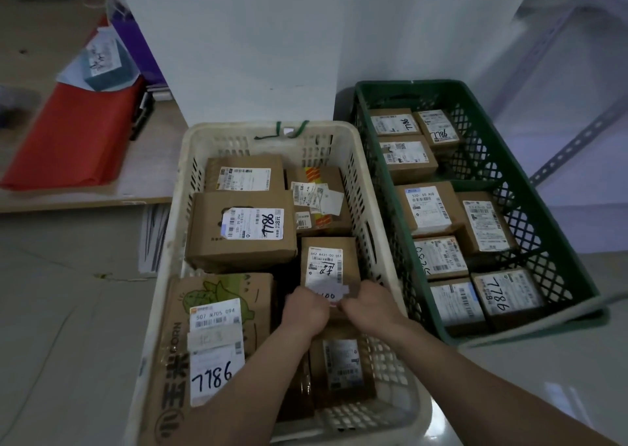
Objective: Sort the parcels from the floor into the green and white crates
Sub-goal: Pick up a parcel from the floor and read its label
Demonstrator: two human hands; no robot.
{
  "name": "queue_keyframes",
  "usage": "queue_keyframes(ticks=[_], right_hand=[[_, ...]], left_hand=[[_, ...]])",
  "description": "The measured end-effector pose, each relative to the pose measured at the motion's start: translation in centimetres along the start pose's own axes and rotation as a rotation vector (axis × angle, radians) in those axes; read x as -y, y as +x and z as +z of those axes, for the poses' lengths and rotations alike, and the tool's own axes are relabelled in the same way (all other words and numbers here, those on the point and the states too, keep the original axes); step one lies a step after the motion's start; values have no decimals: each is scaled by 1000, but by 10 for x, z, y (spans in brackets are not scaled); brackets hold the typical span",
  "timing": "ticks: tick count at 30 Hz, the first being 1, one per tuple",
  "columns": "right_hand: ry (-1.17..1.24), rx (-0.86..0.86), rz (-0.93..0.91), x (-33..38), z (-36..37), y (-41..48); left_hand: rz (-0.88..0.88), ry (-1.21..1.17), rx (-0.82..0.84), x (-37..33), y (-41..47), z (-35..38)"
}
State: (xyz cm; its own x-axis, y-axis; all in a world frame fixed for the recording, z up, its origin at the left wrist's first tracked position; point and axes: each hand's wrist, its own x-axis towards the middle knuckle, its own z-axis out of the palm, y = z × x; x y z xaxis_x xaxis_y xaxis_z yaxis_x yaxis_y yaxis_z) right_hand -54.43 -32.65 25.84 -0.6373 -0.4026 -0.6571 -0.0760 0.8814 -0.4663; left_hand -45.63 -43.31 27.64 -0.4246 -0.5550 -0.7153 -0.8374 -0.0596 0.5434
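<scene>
Both my hands are inside the white crate (190, 160), which holds several brown cardboard parcels. My left hand (306, 311) and my right hand (368, 304) grip the near end of a small upright parcel (328, 262) with a white shipping label, one hand at each lower corner. Left of it lies a large box marked 7786 (217, 340), and behind it a box with a handwritten label (243, 231). Another small parcel (341, 367) lies under my forearms. The green crate (530, 187) stands to the right, filled with several labelled parcels.
A white wall panel (258, 44) rises behind the crates. At the left, a low board carries a red sheet (74, 136) and a teal box (107, 64). A perforated metal shelf post (577, 143) stands at the far right. Pale tiled floor surrounds the crates.
</scene>
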Motion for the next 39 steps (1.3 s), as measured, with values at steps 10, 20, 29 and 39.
queue_keyframes(ticks=[10, 20, 29, 39], right_hand=[[-44, -126, 2, 0, -13, -47], [-361, 244, 92, -9, 8, -91], [-353, 31, -7, -11, 29, -93], [423, -134, -118, 42, 47, -94]], left_hand=[[19, -6, 25, 14, -33, 1], [37, 136, 255, 45, -75, 7], [89, 323, 249, 48, -81, 6], [517, 95, -337, 38, -102, -93]])
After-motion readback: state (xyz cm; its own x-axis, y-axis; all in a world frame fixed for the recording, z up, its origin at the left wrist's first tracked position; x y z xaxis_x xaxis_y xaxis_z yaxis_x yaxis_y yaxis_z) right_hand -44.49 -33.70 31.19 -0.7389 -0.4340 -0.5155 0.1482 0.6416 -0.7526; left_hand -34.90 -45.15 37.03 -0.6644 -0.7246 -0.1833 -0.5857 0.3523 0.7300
